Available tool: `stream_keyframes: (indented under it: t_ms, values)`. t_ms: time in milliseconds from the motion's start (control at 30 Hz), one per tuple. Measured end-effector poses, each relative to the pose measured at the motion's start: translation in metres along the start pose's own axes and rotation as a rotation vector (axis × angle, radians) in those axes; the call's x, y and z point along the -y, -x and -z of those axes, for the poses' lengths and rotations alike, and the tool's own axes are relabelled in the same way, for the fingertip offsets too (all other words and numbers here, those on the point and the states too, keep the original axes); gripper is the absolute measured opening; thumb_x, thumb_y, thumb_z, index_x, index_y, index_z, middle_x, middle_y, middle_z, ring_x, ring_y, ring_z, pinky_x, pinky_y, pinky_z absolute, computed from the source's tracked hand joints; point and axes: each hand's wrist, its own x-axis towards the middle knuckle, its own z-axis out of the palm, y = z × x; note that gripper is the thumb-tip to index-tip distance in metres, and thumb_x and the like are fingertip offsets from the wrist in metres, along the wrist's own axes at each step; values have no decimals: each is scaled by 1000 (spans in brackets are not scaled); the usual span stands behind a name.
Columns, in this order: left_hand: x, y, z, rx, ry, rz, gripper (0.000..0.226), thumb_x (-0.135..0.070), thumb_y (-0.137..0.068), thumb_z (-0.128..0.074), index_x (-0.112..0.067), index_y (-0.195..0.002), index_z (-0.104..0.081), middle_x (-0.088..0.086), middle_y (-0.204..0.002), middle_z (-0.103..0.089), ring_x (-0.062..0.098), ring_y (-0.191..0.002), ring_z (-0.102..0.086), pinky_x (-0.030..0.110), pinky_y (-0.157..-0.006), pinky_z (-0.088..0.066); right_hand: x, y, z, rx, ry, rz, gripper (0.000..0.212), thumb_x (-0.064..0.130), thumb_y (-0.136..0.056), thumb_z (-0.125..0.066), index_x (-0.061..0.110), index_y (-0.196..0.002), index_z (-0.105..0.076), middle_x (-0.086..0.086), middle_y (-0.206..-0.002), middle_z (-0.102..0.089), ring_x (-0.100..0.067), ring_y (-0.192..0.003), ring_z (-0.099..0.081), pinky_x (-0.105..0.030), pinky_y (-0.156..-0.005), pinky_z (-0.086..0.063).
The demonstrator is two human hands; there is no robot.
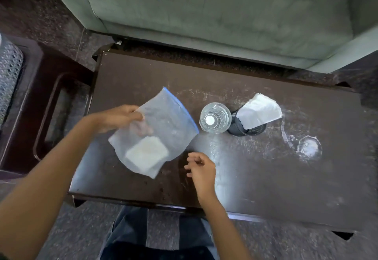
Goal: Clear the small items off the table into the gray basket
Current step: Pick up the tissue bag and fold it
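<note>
My left hand (117,119) grips the left edge of a clear zip bag (163,124) with a blue seal strip and holds it over the dark table (266,178). A pale square item (146,153) lies inside the bag near its lower end. Just to the right of the bag's bottom, my right hand (199,169) hovers over the table with fingers loosely curled and apart, holding nothing. At the far left edge of the view stands the gray perforated basket (9,75), on a dark stool.
A clear plastic bottle (214,119) with a white cap stands upright mid-table. Beside it a black mesh cup (247,128) holds a white cloth (259,112). A water spill (306,147) marks the right part of the table. A green sofa (204,14) lies beyond.
</note>
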Motion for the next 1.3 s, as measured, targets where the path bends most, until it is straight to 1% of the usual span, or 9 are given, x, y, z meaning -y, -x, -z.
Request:
stream_keyframes:
  t_ms: [267, 433, 567, 733, 900, 967, 1067, 1167, 1300]
  values:
    - [6, 36, -57, -50, 458, -61, 32, -22, -94, -46, -31, -77, -72, -4, -75, -74, 12, -64, -69, 21, -50, -53, 9, 8, 50, 410, -388, -149, 27, 21, -80, -50, 17, -103, -65, -1, -93, -69, -16, -84, -64, -33, -75, -53]
    - [17, 49, -74, -56, 606, -100, 29, -24, -95, -46, -30, -89, -74, 2, -92, -76, 16, -82, -72, 24, -61, -56, 16, 19, 62, 417, -560, -109, 19, 26, -80, -57, 18, -91, -70, -3, -89, -72, -16, -81, -65, -32, -76, -51]
    - [12, 62, -82, -107, 668, -131, 17, -30, -90, -56, -28, -87, -73, 3, -94, -76, 18, -84, -73, 27, -59, -57, 30, 31, 63, 242, -477, 30, 12, 5, -79, -66, 15, -74, -72, 1, -77, -71, -12, -72, -63, -24, -70, -51]
    - [-10, 76, -88, -602, 639, -158, 20, -23, -75, -75, -28, -80, -56, -7, -63, -73, 9, -62, -68, 24, -56, -53, 61, 39, 69, 38, -436, 152, 13, 1, -76, -69, 12, -72, -73, 4, -73, -74, -8, -74, -65, -17, -75, -52]
    - [-29, 98, -77, -375, 498, -252, 15, -19, -75, -72, -27, -86, -69, -10, -81, -75, 10, -78, -69, 26, -72, -57, 83, 46, 72, -46, -379, 306, 26, -6, -73, -70, 15, -84, -61, 4, -64, -66, -13, -67, -57, -24, -71, -49]
    - [-32, 108, -66, -273, 360, -252, 38, -18, -65, -77, -30, -100, -71, -9, -94, -76, 8, -86, -71, 19, -73, -58, 88, 49, 74, -14, -291, 385, 44, -8, -76, -67, 24, -103, -53, 3, -66, -64, -14, -68, -56, -22, -74, -49]
    - [-31, 117, -54, -356, 2, -223, 51, -16, -69, -80, -34, -114, -65, 0, -88, -75, 20, -82, -71, 32, -78, -60, 92, 53, 73, 112, -118, 473, 67, -8, -78, -64, 39, -122, -48, 0, -80, -61, -10, -76, -57, -17, -80, -49]
    - [-30, 119, -51, -454, -150, -273, 26, -22, -72, -78, -35, -94, -70, 1, -83, -72, 31, -78, -67, 44, -77, -57, 97, 53, 65, 155, 206, 524, 59, -6, -73, -68, 36, -113, -58, 16, -96, -58, 2, -81, -53, -10, -80, -44]
    - [-18, 115, -37, -489, -55, -349, 12, -24, -73, -75, -30, -71, -66, -10, -103, -60, 6, -91, -60, 16, -74, -47, 106, 48, 54, 94, 441, 586, 25, 0, -72, -72, 19, -89, -70, 8, -84, -54, -7, -73, -49, -10, -69, -37]
